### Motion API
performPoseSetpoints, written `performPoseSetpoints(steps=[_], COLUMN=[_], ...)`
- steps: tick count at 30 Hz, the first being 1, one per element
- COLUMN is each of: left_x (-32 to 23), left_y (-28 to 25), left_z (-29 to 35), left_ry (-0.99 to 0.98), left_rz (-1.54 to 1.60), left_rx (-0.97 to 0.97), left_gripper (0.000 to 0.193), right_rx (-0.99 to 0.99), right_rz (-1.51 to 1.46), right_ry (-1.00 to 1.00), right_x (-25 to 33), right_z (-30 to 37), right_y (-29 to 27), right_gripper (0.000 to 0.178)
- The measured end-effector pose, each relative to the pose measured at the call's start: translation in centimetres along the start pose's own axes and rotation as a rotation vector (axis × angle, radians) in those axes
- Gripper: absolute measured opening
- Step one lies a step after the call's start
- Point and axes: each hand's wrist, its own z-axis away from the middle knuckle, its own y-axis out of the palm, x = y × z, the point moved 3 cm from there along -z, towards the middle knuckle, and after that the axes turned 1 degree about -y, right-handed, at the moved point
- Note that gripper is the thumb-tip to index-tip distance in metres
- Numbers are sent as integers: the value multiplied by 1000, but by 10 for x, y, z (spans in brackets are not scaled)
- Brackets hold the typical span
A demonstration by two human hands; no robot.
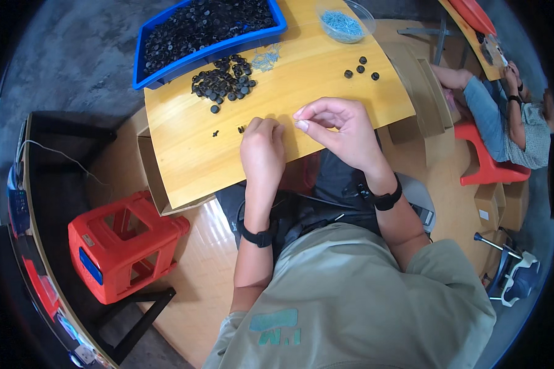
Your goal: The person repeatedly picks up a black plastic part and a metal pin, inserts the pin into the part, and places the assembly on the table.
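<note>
My left hand point(263, 147) rests low over the yellow table point(314, 61), fingers curled down, hiding what they may hold. A tiny black piece point(240, 129) lies right beside its fingertips, and another small black piece point(215, 133) is further left. My right hand point(345, 126) is raised just to the right, thumb and forefinger brought together in a pinch; anything between them is too small to make out. Beyond the hands is a loose pile of round black caps point(224, 80), with thin silvery pins point(266, 58) scattered beside it. Several black round pieces point(361, 69) sit apart at the right.
A blue tray point(212, 54) heaped with black parts stands at the table's far left. At the far right is a clear round tub point(369, 24) of silvery pins. A red stool point(126, 246) stands on the left floor. Another person point(517, 120) sits working at the right.
</note>
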Motion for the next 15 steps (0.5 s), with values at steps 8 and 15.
performPoseSetpoints(steps=[8,15], left_x=[21,46], left_y=[-25,-38], left_z=[8,6], left_ry=[-3,10], left_rz=[10,-139], left_rx=[-156,-162], left_gripper=[17,19], right_rx=[-41,-26], right_rz=[-218,-45], right_ry=[61,104], right_x=[-14,-9], right_z=[1,-3], right_y=[-8,6], right_gripper=[8,14])
